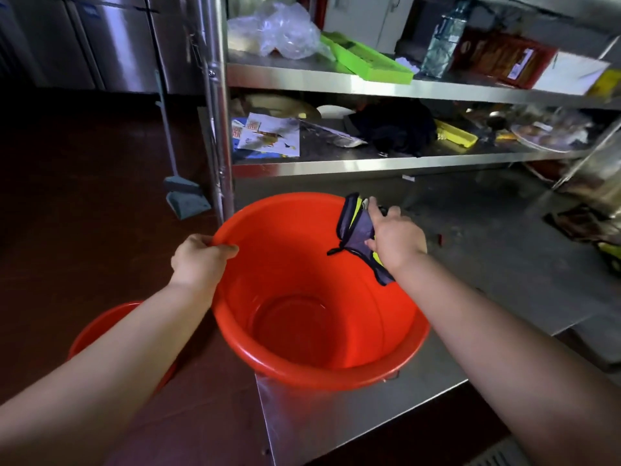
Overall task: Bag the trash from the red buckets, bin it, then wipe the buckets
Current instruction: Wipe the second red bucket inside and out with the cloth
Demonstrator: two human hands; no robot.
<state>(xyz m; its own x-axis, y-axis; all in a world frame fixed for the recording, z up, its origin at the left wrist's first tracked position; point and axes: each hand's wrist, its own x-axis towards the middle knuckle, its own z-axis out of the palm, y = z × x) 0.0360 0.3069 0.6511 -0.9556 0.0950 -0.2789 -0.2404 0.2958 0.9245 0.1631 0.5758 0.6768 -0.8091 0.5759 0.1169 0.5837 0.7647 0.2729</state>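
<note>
A red bucket [302, 280] stands on the steel counter [504, 264], with nothing inside it that I can see. My left hand [198, 260] grips its rim on the left side. My right hand [396, 237] holds a grey and yellow cloth [356, 230] with dark edging and presses it against the upper right of the bucket's inner wall, just below the rim. A second red bucket [100, 327] sits lower down at the left, mostly hidden behind my left forearm.
Steel shelves [369, 82] behind the bucket hold a clear plastic bag [279, 28], a green tray [366, 57], a bottle, boxes, papers and a dark cloth. A grey dustpan [184, 200] leans by the shelf post. A dark packet [584, 223] lies at the counter's right.
</note>
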